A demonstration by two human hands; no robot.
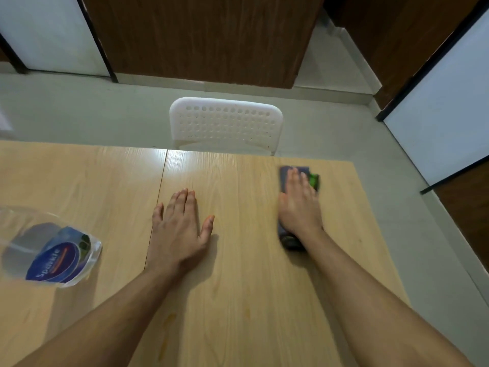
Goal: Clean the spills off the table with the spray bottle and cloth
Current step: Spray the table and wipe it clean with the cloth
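1. At about nine o'clock on the pale wood surface lies the spray bottle, clear plastic with a blue label; its left part runs out of the frame edge, so the nozzle and trigger cannot be seen; whether it stands or lies tipped is hard to tell from above.
2. Toward six o'clock, between the two forearms, faint orange smears streak the surface; their edges are weak and hard to trace; a dark seam runs up toward twelve o'clock, just beside the left hand.
3. The left hand lies flat near the centre, palm down, fingers straight and close together, thumb spread toward three o'clock; its grip is wide and holds nothing.
4. At twelve o'clock, beyond the far edge, stands a white chair with a perforated back; its seat and legs are hidden behind the surface.
5. At about two o'clock the right hand presses palm down on the cloth, fingers straight and laid flat, so the grip is wide, pressing rather than clasping; hand and cloth are blurred.
6. The cloth is dark blue-grey with a green patch at its right edge; most of it is covered by the hand, and only a strip past the fingertips and a dark fold by the wrist show; its full outline cannot be made out.
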